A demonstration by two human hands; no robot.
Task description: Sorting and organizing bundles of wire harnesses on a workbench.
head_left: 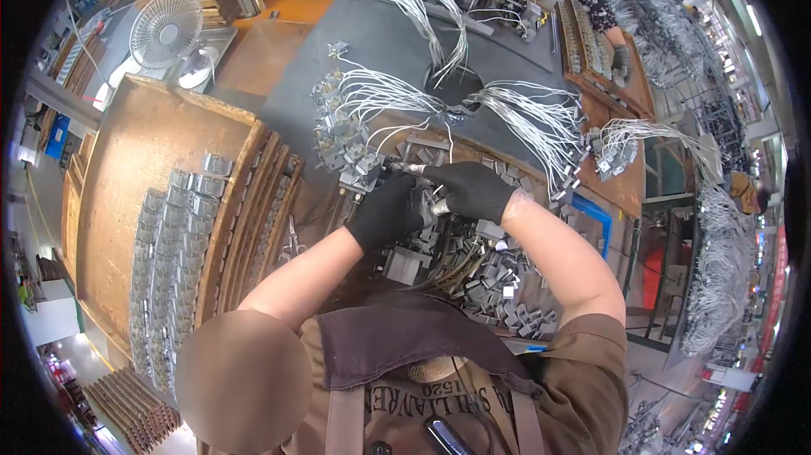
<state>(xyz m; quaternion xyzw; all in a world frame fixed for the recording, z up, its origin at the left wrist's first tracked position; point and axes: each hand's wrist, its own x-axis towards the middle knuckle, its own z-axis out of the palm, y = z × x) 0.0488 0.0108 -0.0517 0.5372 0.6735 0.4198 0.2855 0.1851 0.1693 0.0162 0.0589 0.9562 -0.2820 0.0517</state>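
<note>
My left hand (pixel 384 212), in a black knit glove, and my gloved right hand (pixel 473 190) meet close together over the middle of the workbench. The fingers of both are bent inward, and pale fingertips of the right poke out of the glove. Whatever is pinched between them is small and mostly hidden. Just beyond the left hand lies a heap of small grey metal boxes (pixel 359 163) with a bundle of white wires (pixel 380 93) attached. Loose grey metal pieces (pixel 498 273) fill the bench close below the right forearm.
On the left, a wooden tray (pixel 127 151) with rows of metal boxes (pixel 160 244) rests on further stacked trays. A second white wire bundle (pixel 536 121) spreads right of a round black holder (pixel 454 87). A fan (pixel 166 26) stands far left. A co-worker's gloved hand (pixel 621 65) is far right.
</note>
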